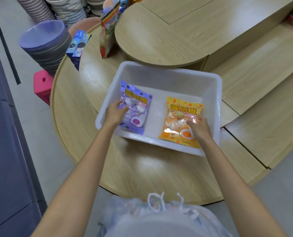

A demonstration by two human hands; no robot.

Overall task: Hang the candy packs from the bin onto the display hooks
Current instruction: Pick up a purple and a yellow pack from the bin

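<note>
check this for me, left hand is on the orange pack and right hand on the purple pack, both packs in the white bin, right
The colours are swapped. The head view shows the left hand on the purple pack and the right hand on the orange pack. Both packs do lie in the white bin.

Rounded wooden display counter (pixel 84 134) (light oak look) carries the white bin (pixel 161 74) and blue boxes (pixel 77 47)

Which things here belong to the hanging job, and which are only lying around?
Part of the job:
purple candy pack, under the left hand
orange candy pack, under the right hand
white bin

Lying about:
stack of purple bowls
pink stool
blue boxes
plastic bag
</note>
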